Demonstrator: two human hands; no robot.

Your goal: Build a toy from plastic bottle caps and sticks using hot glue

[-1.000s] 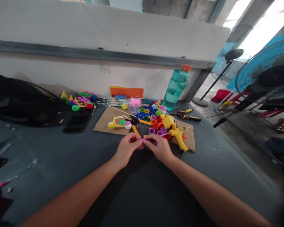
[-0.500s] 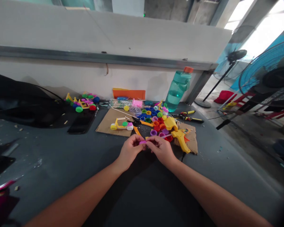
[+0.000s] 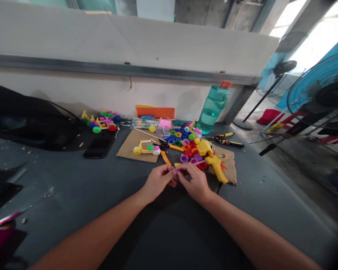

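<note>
My left hand (image 3: 159, 180) and my right hand (image 3: 195, 180) meet fingertip to fingertip above the dark table (image 3: 101, 195). Both are closed in a pinch around a small pink piece, nearly all hidden by the fingers. Just beyond them lie many coloured bottle caps (image 3: 187, 147). To the right of my right hand, a yellow glue gun (image 3: 218, 169) rests on a piece of cardboard (image 3: 230, 170). Another cardboard sheet (image 3: 125, 150), beyond my left hand, bears a small yellow frame (image 3: 141, 150) with caps fixed to it.
A teal bottle (image 3: 211, 108) stands at the back, with pliers (image 3: 228, 141) to its right. Left of the cardboard are a black phone (image 3: 99, 146) and assembled cap toys (image 3: 101, 122). A black bag (image 3: 19, 120) lies far left; fans (image 3: 321, 86) stand at the right.
The pink piece, visible between my fingertips before, is now mostly covered by them. My hands have drawn slightly closer together, and the whole view has shifted a little.
</note>
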